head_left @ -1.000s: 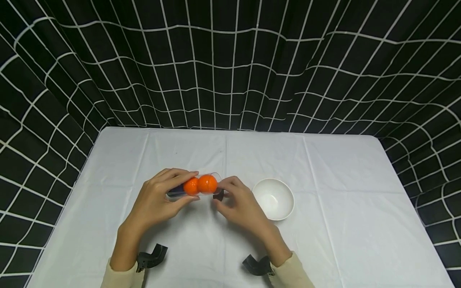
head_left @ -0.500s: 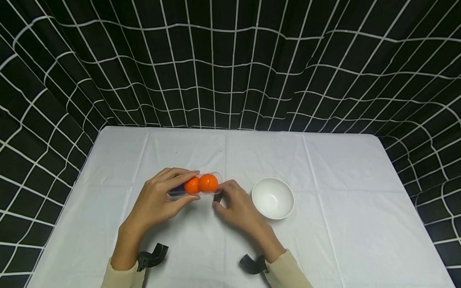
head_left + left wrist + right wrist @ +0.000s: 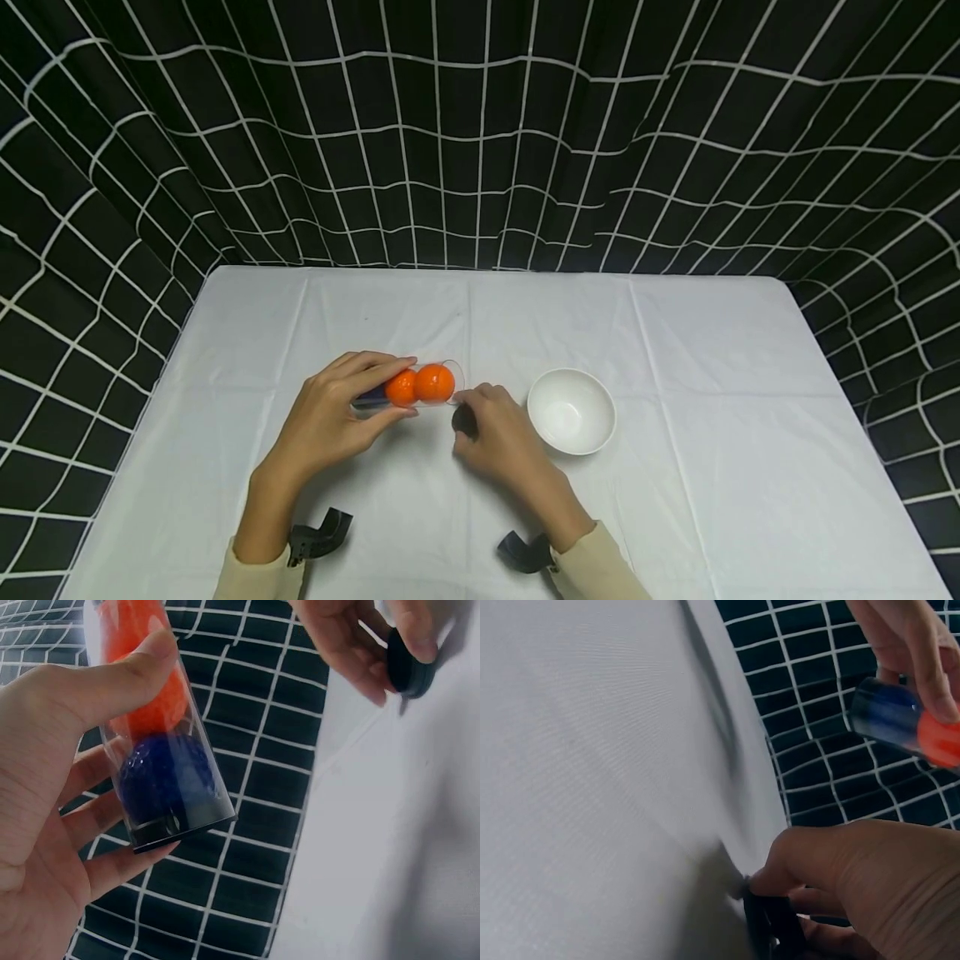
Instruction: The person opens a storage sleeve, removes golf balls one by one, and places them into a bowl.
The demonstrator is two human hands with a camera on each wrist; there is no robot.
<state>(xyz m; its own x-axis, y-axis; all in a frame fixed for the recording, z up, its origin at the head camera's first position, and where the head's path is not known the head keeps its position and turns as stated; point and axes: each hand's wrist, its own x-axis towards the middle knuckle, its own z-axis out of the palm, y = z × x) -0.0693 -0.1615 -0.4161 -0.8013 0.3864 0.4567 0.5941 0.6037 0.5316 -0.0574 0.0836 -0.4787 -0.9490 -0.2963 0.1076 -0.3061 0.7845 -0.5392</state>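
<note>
My left hand (image 3: 326, 412) grips a clear plastic tube (image 3: 169, 780), thumb on one side and fingers on the other. Inside it are orange balls (image 3: 434, 383) and a dark blue ball (image 3: 166, 776), which sits at the black-based end. In the head view the tube's clear right end stands uncapped, pointing toward my right hand (image 3: 510, 437). That hand pinches a round black cap (image 3: 465, 421) between thumb and fingers, just below the tube's end. The cap (image 3: 409, 669) also shows in the left wrist view, apart from the tube.
A white bowl (image 3: 558, 429) stands just right of my right hand. White cloth (image 3: 712, 400) covers the table, and a black curtain with a white grid (image 3: 480, 133) rises behind it. A black wrist mount (image 3: 321, 537) juts out at my left wrist, another (image 3: 523, 552) at my right.
My right hand has drawn slightly down and away from the tube's right end, with the cap turned to show its round face. The left hand and tube have hardly moved.
</note>
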